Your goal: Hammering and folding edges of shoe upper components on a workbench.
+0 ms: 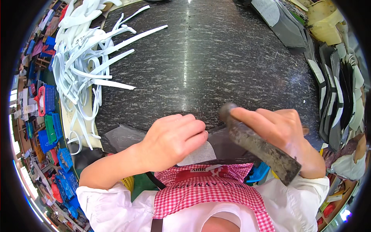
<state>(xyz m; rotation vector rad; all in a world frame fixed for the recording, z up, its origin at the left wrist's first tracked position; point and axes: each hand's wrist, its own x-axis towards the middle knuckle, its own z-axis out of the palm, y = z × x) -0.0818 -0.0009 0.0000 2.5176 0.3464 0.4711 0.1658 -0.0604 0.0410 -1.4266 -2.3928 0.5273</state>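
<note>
My right hand [276, 125] is wrapped round a hammer whose worn metal head [262, 149] slants across in front of it. The hammer's round face hovers over or rests on the table; I cannot tell which. A bit of its handle shows beyond the hand. Along the table's near edge lies a dark grey sheet piece [235, 145] with a lighter grey patch [201, 154] on it. My left hand [176, 137] is closed, its fingers curled at the edge of that piece beside the patch. Its fingertips are partly hidden.
White strips [83, 58] lie in a tangled heap on the left, some ends reaching over the black speckled table [208, 69]. Stacked dark and pale cut pieces [332, 89] line the right side. Blue baskets [48, 100] stand beyond on the left. Another person's sleeve [348, 166] shows at right.
</note>
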